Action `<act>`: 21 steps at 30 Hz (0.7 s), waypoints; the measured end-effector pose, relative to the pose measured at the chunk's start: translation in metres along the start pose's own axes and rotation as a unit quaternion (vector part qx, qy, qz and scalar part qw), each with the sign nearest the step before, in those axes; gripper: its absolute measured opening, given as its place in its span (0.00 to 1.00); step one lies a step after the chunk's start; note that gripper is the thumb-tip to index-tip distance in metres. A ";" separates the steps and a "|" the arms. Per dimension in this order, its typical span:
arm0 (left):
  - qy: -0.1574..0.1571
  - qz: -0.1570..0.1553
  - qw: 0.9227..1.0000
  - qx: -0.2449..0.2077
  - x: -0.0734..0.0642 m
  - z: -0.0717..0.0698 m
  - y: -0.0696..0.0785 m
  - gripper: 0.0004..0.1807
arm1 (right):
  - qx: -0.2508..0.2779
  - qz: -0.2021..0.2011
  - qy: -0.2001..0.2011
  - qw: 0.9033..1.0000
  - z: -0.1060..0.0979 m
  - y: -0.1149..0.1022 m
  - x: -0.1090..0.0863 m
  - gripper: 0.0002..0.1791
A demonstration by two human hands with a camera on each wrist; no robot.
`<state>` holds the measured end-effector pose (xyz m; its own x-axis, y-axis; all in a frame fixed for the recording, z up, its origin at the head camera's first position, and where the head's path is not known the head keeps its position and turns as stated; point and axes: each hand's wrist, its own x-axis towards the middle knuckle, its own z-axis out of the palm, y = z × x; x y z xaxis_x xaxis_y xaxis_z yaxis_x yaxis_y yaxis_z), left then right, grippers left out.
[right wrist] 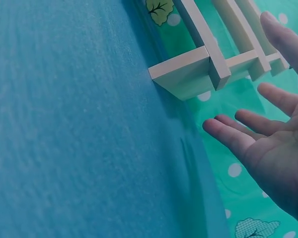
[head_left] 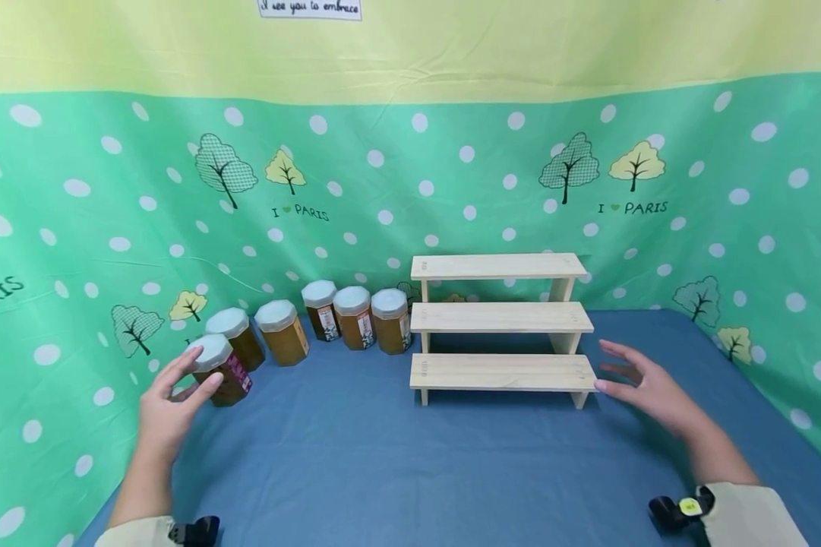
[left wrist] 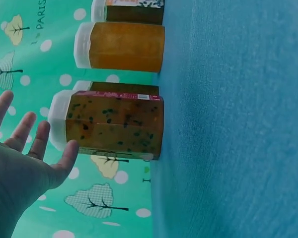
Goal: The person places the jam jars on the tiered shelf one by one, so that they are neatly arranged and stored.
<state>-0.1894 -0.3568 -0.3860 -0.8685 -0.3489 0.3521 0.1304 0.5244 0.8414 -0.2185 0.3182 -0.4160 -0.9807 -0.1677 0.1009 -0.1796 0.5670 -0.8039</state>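
Note:
My left hand is at the nearest jar, its thumb and fingers spread about the white lid. In the left wrist view this jar stands upright, filled with amber contents with dark specks and bearing a purple-red label; the fingertips are right at its lid. Behind it stand a second jar and a golden jar. My right hand hovers by the right end of a three-tier wooden shelf, fingers apart and nothing held. The right wrist view shows its fingers spread near the shelf's end.
Three more white-lidded jars, the left one, the middle one and the right one, stand left of the shelf. Blue cloth covers the table. A green dotted curtain hangs behind and along both sides.

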 end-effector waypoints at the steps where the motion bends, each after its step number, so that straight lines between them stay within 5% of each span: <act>1: 0.003 -0.003 1.000 -0.004 0.001 0.000 0.000 0.32 | 0.003 -0.001 0.001 1.000 0.000 0.000 0.001 0.45; 10: 0.038 -0.029 0.998 -0.037 0.009 -0.001 -0.009 0.31 | 0.015 0.011 -0.001 1.000 0.003 0.002 0.003 0.44; 21: 0.054 -0.060 0.986 -0.146 0.017 -0.004 -0.016 0.31 | 0.019 0.019 -0.005 1.000 0.004 0.007 0.006 0.42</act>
<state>-0.2039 -0.3744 -0.3916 -0.8325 -0.4828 0.2715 0.1759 0.2343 0.9561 -0.2258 0.3179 -0.4232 -0.9859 -0.1546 0.0645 -0.1393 0.5423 -0.8285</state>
